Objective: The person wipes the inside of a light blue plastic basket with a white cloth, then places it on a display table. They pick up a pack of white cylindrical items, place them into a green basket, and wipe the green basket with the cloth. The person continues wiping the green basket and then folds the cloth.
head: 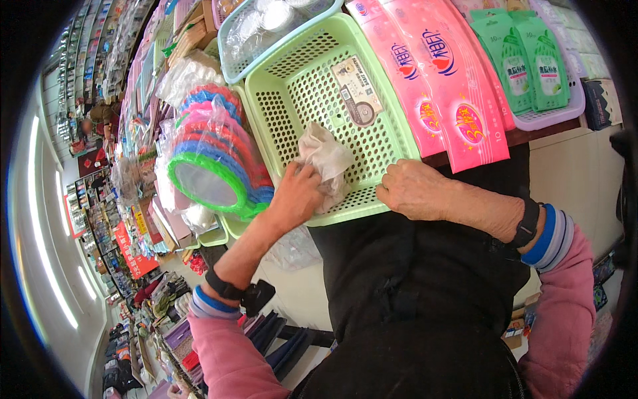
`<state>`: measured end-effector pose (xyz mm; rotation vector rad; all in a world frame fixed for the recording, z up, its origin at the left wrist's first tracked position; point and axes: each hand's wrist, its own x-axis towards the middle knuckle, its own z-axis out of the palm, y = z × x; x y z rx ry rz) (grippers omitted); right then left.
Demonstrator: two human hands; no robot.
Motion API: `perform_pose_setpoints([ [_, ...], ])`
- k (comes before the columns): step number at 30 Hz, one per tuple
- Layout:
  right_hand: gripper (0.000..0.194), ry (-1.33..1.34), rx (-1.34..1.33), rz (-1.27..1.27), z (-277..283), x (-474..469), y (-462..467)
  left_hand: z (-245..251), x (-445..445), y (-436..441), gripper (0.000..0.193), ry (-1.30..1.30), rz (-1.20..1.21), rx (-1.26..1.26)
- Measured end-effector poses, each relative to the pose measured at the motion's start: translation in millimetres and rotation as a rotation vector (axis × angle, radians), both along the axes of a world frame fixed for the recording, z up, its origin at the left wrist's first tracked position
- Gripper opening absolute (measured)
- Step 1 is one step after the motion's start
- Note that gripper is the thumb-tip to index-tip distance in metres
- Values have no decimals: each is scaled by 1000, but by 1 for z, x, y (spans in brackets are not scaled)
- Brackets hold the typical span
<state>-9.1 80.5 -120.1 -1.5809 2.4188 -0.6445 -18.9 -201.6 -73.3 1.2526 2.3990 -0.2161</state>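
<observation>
A light-green perforated plastic basket (277,103) lies before me, with a printed paper label (357,91) on its floor. My left hand (298,193) reaches over the near left rim, its fingers closed on a crumpled whitish cloth (325,153). The cloth bunches up inside the basket and its lower end runs down beside the fingers. At the near right corner, my right hand (414,190) grips the basket's rim with curled fingers; its fingertips are partly hidden.
Left of the basket are bagged, colourful plastic-rimmed mesh sieves (207,182). Pink tissue packs (448,80) overhang the table edge on the right, near green wipe packs (523,65) in a lilac basket (558,118). A blue basket (234,67) of plastic-wrapped items adjoins the far side.
</observation>
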Motion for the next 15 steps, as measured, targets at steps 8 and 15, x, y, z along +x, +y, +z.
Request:
perform_pose_setpoints([
  [8,9,13,6,-20,-4,2,-1,-33,-11,5,13,32,-22,-20],
  [15,9,29,11,-31,-8,3,-2,12,-58,16,30,179,445,170],
])
